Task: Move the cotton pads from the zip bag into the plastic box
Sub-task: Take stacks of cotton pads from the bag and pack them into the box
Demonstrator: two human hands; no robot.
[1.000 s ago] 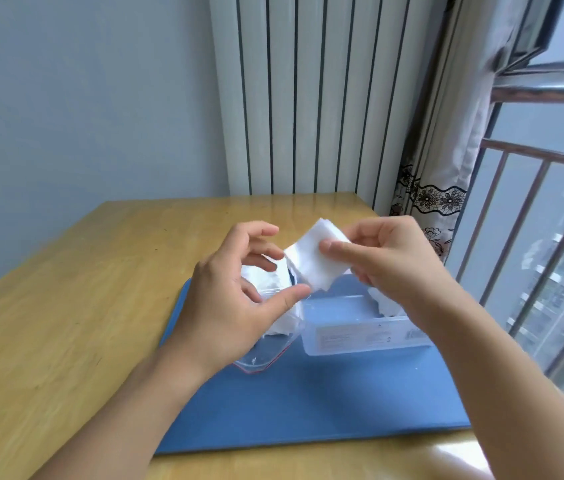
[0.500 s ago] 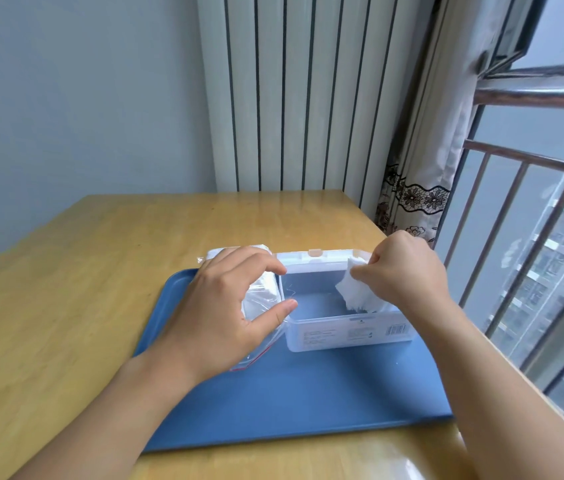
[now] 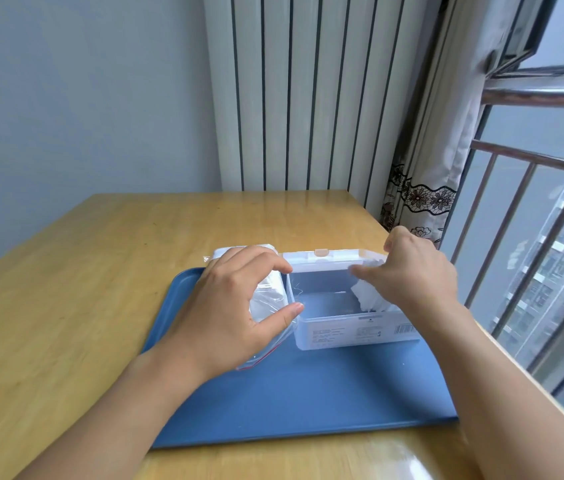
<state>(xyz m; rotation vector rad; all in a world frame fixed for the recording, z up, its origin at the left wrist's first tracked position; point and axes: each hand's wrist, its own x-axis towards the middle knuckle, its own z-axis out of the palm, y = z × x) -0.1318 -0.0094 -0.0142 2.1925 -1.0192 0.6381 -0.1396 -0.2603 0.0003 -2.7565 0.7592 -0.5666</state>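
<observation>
Your wooden surface (image 3: 100, 271) carries a blue tray (image 3: 308, 403). On it the plastic box (image 3: 350, 332) lies long side left-right, lid up, cotton pads (image 3: 367, 299) at its right end. Left hand (image 3: 232, 313) fingers grip the zip bag (image 3: 266, 303); right hand (image 3: 415, 275) fingers loose above the pads.

Tray (image 3: 291, 403) solid mid-blue, no pattern. Table (image 3: 76, 289) honey-yellow wood, faint grain. Plastic box (image 3: 353, 332) clear with frosted white walls, lid (image 3: 329, 258) white with a small beige clasp; front label pale grey print plus a black-and-white barcode (text too small to read). Zip bag (image 3: 268, 336) transparent, thin red line along the seal edge. Cotton pads (image 3: 367, 297) in box plain white; those in the bag also white. Wall (image 3: 83, 98) flat pale grey-blue. Radiator (image 3: 301, 98) white with dark vertical stripes. Curtain (image 3: 426, 161) off-white, black floral lace band near the hem.
</observation>
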